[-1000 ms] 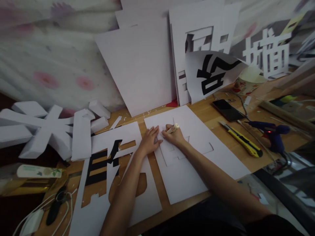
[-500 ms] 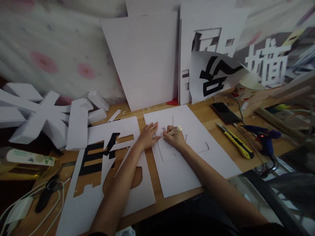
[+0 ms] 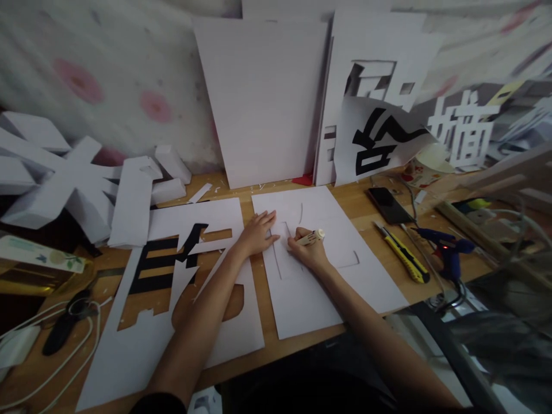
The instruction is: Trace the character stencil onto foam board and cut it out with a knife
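A white foam board sheet (image 3: pixel 366 287) marked with thin straight and curved lines lies on the wooden table, in the middle of the head view. My right hand (image 3: pixel 314 255) rests on it, fingers closed round a cream pen-shaped tool (image 3: pixel 311 237) with a rounded pale end. The tool's tip is hidden by my fingers. My left hand (image 3: pixel 257 233) lies flat over the sheet's left edge, fingers outstretched. Under my left forearm is a second white sheet (image 3: pixel 235 345) with character shapes cut out, and black pieces (image 3: pixel 155 264) show in its openings.
To the right lie a phone (image 3: pixel 388 205), a yellow box cutter (image 3: pixel 403 253) and a blue glue gun (image 3: pixel 446 244). White boards (image 3: pixel 267 103) lean against the wall behind. Built-up white letters (image 3: pixel 69 178) stand at the left, above a white cable (image 3: pixel 92 339).
My right hand has shifted slightly down along the sheet with the pen-shaped tool. My left hand stays at the sheet's left edge. The camera view has shifted a little.
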The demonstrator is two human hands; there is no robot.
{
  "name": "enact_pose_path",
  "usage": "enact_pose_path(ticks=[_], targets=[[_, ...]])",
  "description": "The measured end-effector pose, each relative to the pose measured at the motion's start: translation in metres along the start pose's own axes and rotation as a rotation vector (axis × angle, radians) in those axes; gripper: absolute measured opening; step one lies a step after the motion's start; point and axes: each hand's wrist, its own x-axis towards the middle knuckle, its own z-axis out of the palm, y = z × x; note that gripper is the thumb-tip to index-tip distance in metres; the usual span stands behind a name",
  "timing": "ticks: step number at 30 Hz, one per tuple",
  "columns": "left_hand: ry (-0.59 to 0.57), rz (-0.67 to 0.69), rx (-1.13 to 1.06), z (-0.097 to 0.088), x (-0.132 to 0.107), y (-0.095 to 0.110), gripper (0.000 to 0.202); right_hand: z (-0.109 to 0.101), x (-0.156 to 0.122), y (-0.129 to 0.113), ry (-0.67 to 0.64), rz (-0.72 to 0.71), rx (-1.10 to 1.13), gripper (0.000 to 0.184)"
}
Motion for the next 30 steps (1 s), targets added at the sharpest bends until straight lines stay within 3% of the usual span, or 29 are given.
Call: enact_pose_path(ticks=[8, 16, 18, 24, 30], targets=[[-0.011, -0.007, -0.016, -0.001, -0.001, 0.0, 0.065, -0.004, -0.009, -0.013, 0.035, -0.014, 0.097, 0.025], [-0.018, -0.009, -0.032, -0.004, -0.001, 0.002, 0.066, -0.01, 0.002, -0.019, -0.093, 0.018, 0.086, 0.024], [-0.036, 0.0, -0.038, -0.005, -0.001, 0.001, 0.075, -0.011, 0.007, -0.021, -0.12, 0.031, 0.065, 0.024], [-0.11, 0.01, -0.057, -0.003, 0.001, -0.001, 0.13, -0.012, 0.018, -0.026, -0.179, 0.08, 0.003, 0.022], [-0.138, -0.005, -0.06, -0.004, -0.001, 0.001, 0.139, -0.012, 0.023, -0.029, -0.217, 0.099, 0.029, 0.019]])
